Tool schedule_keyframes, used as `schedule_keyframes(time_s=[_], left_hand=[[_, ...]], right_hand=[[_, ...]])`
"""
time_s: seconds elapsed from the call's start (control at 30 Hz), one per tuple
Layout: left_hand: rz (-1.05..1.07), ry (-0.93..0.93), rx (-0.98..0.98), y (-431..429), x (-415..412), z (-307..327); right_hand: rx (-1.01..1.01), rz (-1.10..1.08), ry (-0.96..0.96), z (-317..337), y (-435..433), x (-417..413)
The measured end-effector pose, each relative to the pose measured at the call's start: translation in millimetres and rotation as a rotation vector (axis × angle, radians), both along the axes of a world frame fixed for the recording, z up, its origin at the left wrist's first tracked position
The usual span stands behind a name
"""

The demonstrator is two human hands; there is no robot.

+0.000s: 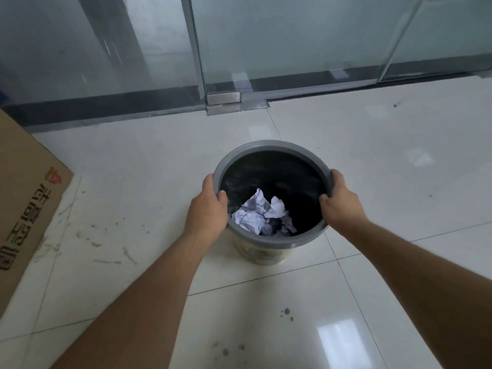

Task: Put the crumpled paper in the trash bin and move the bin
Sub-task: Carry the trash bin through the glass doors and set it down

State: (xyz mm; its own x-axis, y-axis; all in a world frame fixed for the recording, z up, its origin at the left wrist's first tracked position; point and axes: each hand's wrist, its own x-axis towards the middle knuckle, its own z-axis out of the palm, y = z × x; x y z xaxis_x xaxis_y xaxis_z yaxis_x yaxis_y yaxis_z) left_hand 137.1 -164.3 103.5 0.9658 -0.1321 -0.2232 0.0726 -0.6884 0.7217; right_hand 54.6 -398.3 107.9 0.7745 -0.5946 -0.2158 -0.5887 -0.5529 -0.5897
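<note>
Left hand: the left hand (pixel 206 209) sits at the centre-left of the frame, clamped on the left side of the bin's rim; the thumb hooks over into the opening and the fingers (pixel 208 182) wrap the outside of the rim.
Left forearm: bare, running from the lower left of the frame up to the wrist, nearly straight.
Right hand: the right hand (pixel 339 202) grips the right side of the rim, opposite the left; the thumb lies inside the opening and the fingers curl around the outer edge.
Right forearm: bare, entering from the lower right edge and rising diagonally to the wrist.
Trash bin: the trash bin (pixel 271 146), round with a grey rim, a dark interior and a pale yellowish outer wall, stands upright at the centre of the frame between both hands; whether its base touches the floor cannot be told.
Crumpled paper: the crumpled paper (pixel 262 213), several white wads, lies inside the bin, toward its lower left.
Floor: the floor (pixel 399 161) is glossy pale tile with thin dark joints, scuff marks at the left and dark spots in the lower middle.
Cardboard box: a brown cardboard box (pixel 24 203) with red print fills the left edge.
Glass partition: a frosted glass partition (pixel 292 35) with a dark base strip and a metal floor fitting spans the top of the frame.
</note>
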Motion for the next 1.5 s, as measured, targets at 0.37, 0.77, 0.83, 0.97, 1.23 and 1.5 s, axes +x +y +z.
schedule_keyframes(time_s=[0.37, 0.77, 0.83, 0.97, 1.23, 1.5], left_hand=[[0.053, 0.038, -0.004, 28.1, -32.1, 76.4], [0.143, -0.015, -0.068, 70.3, 0.5, 528.7], [0.165, -0.055, -0.091, 76.4, 11.8, 613.1], [0.178, -0.156, -0.101, 88.9, 23.7, 760.8], [0.161, -0.356, -0.097, 120.4, 2.0, 942.1], [0.15, -0.392, -0.075, 134.0, -15.2, 977.5]], right_hand=[[0.073, -0.018, 0.009, 80.0, 29.7, -21.6], [0.091, 0.089, -0.102, 532.2, 62.1, 24.8], [0.076, 0.112, -0.149, 613.7, 64.9, 38.0], [0.039, 0.146, -0.245, 760.9, 72.3, 57.5], [0.039, 0.197, -0.439, 930.9, 95.3, 50.1], [0.058, 0.188, -0.481, 968.4, 114.3, 40.2]])
